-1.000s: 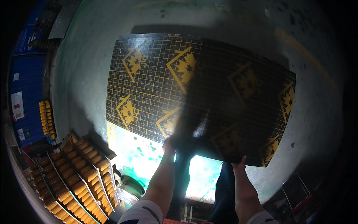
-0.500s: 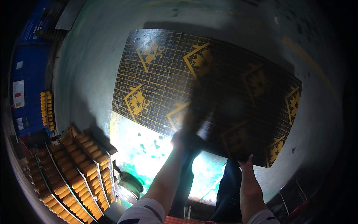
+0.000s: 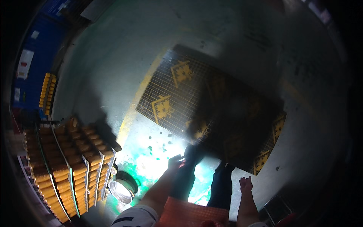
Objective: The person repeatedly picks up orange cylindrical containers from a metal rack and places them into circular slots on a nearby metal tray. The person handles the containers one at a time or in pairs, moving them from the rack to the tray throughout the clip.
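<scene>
A large black sheet [image 3: 221, 109] with a thin yellow grid and yellow leaf-like emblems lies at an angle across the floor in front of my feet. A dark shadow covers much of its middle and right. Just short of its near edge, my left hand [image 3: 176, 162] is apart from it, fingers loosely stretched and holding nothing visible. Farther right, below the sheet's near right corner, my right hand [image 3: 245, 184] is also off it, with its small-looking fingers bent and apart.
At left stands a tall rack of stacked brown-orange rolls [image 3: 68, 166]. A round metal pot [image 3: 121, 189] sits beside it. Far left are a blue wall panel [image 3: 39, 56] and a yellow ribbed strip [image 3: 47, 94]. A yellow line [image 3: 147, 79] crosses the floor. A dark frame [image 3: 278, 210] stands lower right.
Both hands have let go of the sheet and drawn back toward me. The sheet has gone down and away and looks smaller. My view has shifted, bringing the orange checked cloth further in.
</scene>
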